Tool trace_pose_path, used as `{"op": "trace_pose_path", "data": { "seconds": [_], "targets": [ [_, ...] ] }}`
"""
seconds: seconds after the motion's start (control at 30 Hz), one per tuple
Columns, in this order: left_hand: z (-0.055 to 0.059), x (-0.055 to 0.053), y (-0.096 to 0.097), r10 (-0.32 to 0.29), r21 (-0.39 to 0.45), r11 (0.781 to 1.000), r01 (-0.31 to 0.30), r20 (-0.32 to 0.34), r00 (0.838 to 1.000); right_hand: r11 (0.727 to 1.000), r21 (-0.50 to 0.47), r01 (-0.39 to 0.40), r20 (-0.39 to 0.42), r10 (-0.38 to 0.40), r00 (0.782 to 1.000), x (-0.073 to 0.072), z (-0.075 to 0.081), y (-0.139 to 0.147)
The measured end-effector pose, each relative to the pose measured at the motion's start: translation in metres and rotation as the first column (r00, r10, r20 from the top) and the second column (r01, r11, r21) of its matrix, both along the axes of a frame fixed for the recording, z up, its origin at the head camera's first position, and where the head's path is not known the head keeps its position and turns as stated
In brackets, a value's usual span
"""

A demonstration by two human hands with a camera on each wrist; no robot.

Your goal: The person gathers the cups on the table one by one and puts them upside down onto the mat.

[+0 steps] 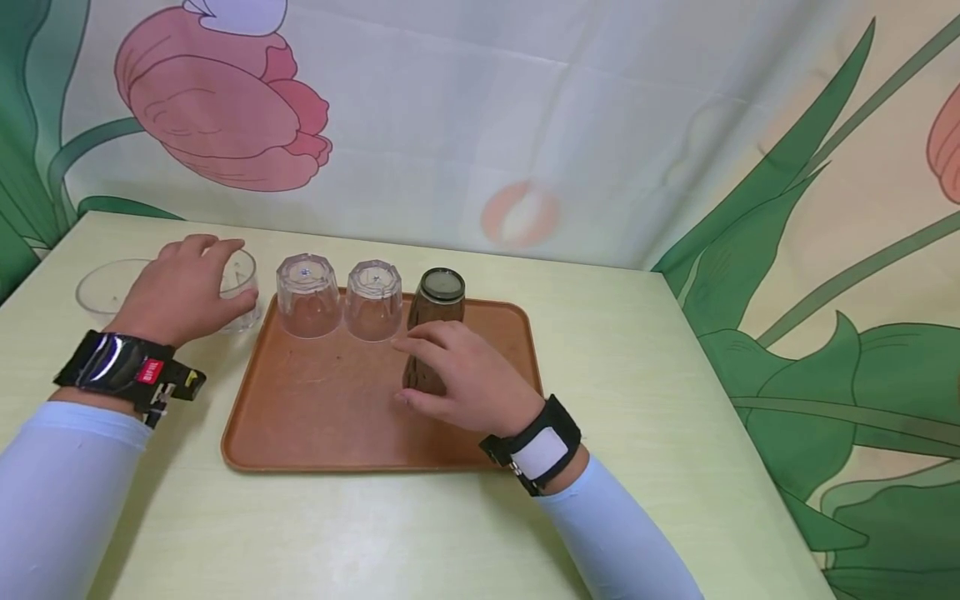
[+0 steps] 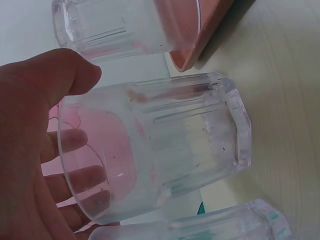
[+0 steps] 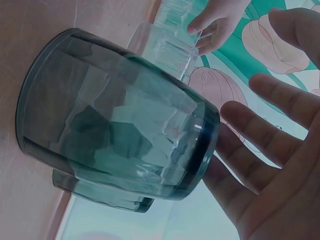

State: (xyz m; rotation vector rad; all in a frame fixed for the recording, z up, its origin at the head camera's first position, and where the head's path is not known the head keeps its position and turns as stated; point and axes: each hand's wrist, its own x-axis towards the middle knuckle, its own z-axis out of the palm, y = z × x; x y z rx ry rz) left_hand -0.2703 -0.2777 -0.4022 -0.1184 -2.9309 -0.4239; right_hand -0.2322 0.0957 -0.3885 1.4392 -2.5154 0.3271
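My left hand [image 1: 176,292] reaches over a clear glass [image 2: 165,145] that stands upright on the table, left of the tray. Its thumb lies beside the rim, and its fingers show through the far wall; firm contact cannot be made out. On the brown tray [image 1: 330,425], my right hand [image 1: 480,375] spreads its fingers around the upper end of an upside-down dark green-tinted glass [image 3: 115,120], without closing on it. Behind that one sits a second dark glass [image 1: 442,287], also upside down. Two clear glasses, one [image 1: 308,296] left of the other [image 1: 373,300], stand inverted on the tray.
Another clear glass [image 1: 97,292] stands upright at the far left, partly behind my left hand. The pale table [image 1: 615,417] runs back to a flower-printed curtain [image 1: 450,108], with more printed cloth along the right side.
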Motion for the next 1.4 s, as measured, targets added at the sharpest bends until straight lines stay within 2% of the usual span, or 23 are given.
{"op": "trace_pose_path", "data": {
  "seconds": [0.23,0.57,1.1,1.4],
  "targets": [
    [-0.002,-0.003,0.0,0.005,-0.027,1.0,-0.005,0.015,1.0,1.0,0.026,0.013,0.007,-0.013,1.0,0.001,0.0,-0.001],
    [-0.004,-0.008,0.003,0.036,-0.1,0.995,-0.031,0.054,0.998,1.0,0.012,0.01,0.014,-0.011,1.0,0.002,0.0,-0.001],
    [-0.006,-0.012,0.006,0.058,-0.095,0.994,-0.055,0.034,0.998,1.0,0.006,0.005,0.012,-0.005,1.0,0.001,0.002,0.0],
    [-0.006,-0.012,0.008,0.045,-0.094,0.995,-0.045,0.005,0.999,1.0,0.007,0.008,0.0,-0.008,1.0,0.0,0.003,0.002]
  ]
}}
